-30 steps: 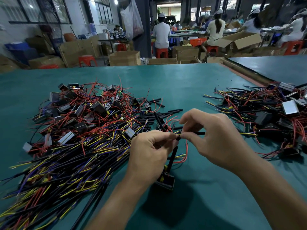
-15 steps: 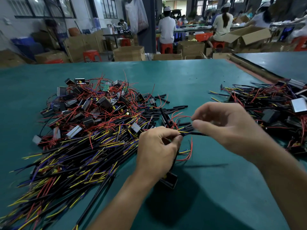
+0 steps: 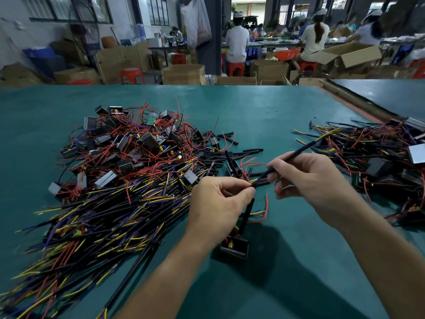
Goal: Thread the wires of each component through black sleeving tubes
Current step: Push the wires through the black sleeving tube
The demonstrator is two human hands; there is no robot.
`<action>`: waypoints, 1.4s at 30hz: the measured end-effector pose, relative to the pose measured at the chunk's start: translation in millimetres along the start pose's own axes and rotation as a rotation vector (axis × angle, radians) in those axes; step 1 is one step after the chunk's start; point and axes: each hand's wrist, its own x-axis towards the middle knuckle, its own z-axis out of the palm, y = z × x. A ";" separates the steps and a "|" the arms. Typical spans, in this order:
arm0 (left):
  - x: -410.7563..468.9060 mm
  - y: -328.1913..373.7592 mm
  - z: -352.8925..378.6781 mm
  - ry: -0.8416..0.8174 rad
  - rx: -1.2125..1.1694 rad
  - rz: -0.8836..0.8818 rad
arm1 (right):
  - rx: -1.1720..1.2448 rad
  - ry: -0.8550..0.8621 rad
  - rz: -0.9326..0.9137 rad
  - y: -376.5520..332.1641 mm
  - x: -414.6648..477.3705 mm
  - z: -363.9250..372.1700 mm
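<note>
My left hand pinches a bundle of wires at the mouth of a black sleeving tube, which my right hand grips. The tube slants up to the right, and yellow wire ends stick out of its far end. A small black component hangs below my left hand on another sleeved lead, just above the green table. Loose red and yellow wires curl out beside that lead.
A big pile of components with red, yellow and blue wires fills the left of the table. Short black tubes lie behind my hands. A second pile lies at the right. Several people sit at benches beyond cardboard boxes.
My right hand has moved to the right and up, and the black tube now tilts upward. More of the tube shows between my hands. The view has shifted slightly.
</note>
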 end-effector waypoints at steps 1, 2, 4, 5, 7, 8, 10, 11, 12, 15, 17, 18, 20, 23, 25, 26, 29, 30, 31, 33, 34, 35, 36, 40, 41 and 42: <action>-1.0 -0.8 -0.2 0.020 0.051 0.030 | -0.062 0.022 -0.064 0.6 -0.9 2.8; -1.9 -1.5 -0.5 0.042 0.106 0.066 | -0.116 0.033 -0.125 1.3 -1.5 5.3; -2.9 -0.5 -0.9 0.069 0.182 0.149 | -0.179 0.017 -0.213 2.8 -2.7 8.1; -2.9 0.2 -1.1 0.065 0.186 0.176 | -0.190 0.001 -0.238 3.3 -3.2 8.7; -1.3 0.5 -1.1 0.038 0.148 0.195 | -0.192 -0.026 -0.271 2.8 -4.1 8.7; -0.4 0.5 -1.5 0.022 0.126 0.200 | -0.190 -0.035 -0.285 2.1 -4.5 8.7; 1.5 -0.3 -2.6 -0.006 0.096 0.210 | -0.197 -0.054 -0.307 1.3 -5.8 8.8; 1.3 0.0 -3.3 -0.019 0.085 0.215 | -0.212 -0.062 -0.320 1.3 -6.6 9.4; 0.6 0.8 -3.3 -0.030 0.076 0.219 | -0.233 -0.064 -0.335 1.7 -6.9 10.4; -2.2 3.2 -1.9 -0.045 0.051 0.223 | -0.269 -0.053 -0.371 1.9 -8.4 12.8; -2.9 5.0 -1.7 -0.051 0.023 0.216 | -0.237 -0.056 -0.391 -0.1 -9.3 13.1; -2.8 6.1 -2.2 -0.058 0.012 0.216 | -0.225 -0.060 -0.404 -0.8 -9.3 12.7; -1.7 8.1 -2.6 -0.073 0.000 0.219 | -0.236 -0.056 -0.426 -0.6 -8.5 12.5; 0.7 9.5 -3.3 -0.083 -0.088 0.167 | -0.235 -0.009 -0.399 4.0 -5.9 15.2; 2.5 9.1 -5.2 -0.080 -0.165 0.109 | -0.242 0.035 -0.353 7.6 -5.1 16.8; 3.1 9.0 -6.1 -0.079 -0.201 0.079 | -0.273 0.039 -0.326 9.7 -4.9 17.0; 3.5 8.9 -8.1 -0.056 -0.312 -0.020 | -0.402 -0.093 -0.244 13.5 -7.7 19.5; 3.5 9.4 -8.1 -0.054 -0.346 -0.056 | -0.445 -0.144 -0.232 13.8 -9.9 21.1; 3.7 9.8 -8.1 -0.055 -0.377 -0.090 | -0.475 -0.185 -0.225 14.3 -11.7 22.3; 4.1 9.5 -7.7 -0.053 -0.429 -0.150 | -0.518 -0.249 -0.227 15.2 -14.0 23.9; 4.6 9.0 -8.0 -0.045 -0.441 -0.173 | -0.535 -0.266 -0.228 15.7 -14.1 23.8; 4.9 8.6 -8.4 -0.038 -0.448 -0.189 | -0.538 -0.273 -0.221 16.2 -13.6 23.5; 5.1 8.4 -8.4 -0.033 -0.456 -0.200 | -0.522 -0.271 -0.199 16.6 -13.1 22.8; 5.0 8.2 -8.1 -0.026 -0.475 -0.213 | -0.373 -0.244 -0.086 16.5 -10.3 21.5; 5.2 7.9 -8.2 -0.031 -0.467 -0.211 | -0.338 -0.241 -0.068 16.6 -9.8 22.2; 5.2 7.2 -8.4 -0.039 -0.454 -0.210 | -0.303 -0.236 -0.055 17.3 -10.1 23.4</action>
